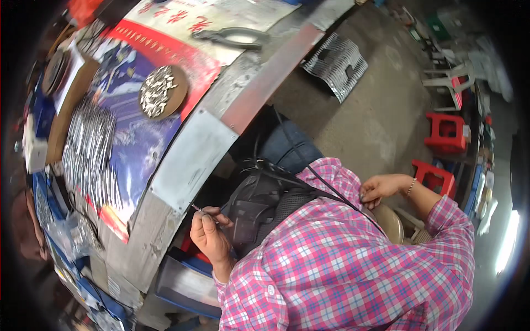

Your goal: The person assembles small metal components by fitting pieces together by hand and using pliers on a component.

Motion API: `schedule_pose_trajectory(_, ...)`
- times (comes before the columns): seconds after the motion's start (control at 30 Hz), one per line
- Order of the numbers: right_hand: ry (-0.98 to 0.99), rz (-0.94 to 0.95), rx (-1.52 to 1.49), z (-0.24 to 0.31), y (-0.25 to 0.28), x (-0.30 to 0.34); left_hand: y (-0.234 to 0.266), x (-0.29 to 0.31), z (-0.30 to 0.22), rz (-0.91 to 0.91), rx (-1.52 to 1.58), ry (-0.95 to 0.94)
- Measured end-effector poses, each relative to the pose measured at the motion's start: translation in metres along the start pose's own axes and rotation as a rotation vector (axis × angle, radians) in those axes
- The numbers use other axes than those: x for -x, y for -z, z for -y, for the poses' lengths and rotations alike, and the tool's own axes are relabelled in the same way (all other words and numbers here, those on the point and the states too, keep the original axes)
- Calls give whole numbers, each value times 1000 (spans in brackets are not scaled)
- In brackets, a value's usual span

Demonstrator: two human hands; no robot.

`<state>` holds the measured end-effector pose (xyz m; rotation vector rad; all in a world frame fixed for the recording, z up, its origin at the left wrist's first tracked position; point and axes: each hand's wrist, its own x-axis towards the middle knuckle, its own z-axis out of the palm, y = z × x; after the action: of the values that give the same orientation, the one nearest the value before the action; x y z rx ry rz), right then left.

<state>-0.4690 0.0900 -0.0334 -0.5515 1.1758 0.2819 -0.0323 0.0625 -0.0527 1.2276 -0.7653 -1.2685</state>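
The left hand (208, 238) pinches a thin metal piece (195, 207) between thumb and fingertips, the piece jutting out past them near the edge of a grey metal plate (193, 157) fixed to the table. Left of this grip, slim silver strips (91, 149) lie in a dense row on a printed sheet (141, 140); beyond it, also to the left, a round brown dish (179, 91) holds a heap of small metal bits (156, 92). Farther beyond the grip rest dark pliers (221, 36). A black bag (251, 212) sits just right of the pinching fingers. Well to their right, the right hand (385, 187) is curled beside the checked shirt (331, 243); whether its fingers hold anything, I cannot tell.
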Motion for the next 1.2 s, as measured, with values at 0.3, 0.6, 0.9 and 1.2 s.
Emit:
schedule_pose_trajectory(0.3,117,40,131,24,-21,-4,-25,-19,-10,89,-41,11)
schedule_pose_trajectory(0.6,105,-453,-333,8,-32,-51,-26,-27,-3,-10,23,80)
schedule_pose_trajectory(0.9,164,-730,-676,22,-43,-50,-17,-23,-4,11,38,64)
schedule_pose_trajectory(1.2,399,-814,-726,-3,-43,-84,-15,-27,-3,-5,57,70)
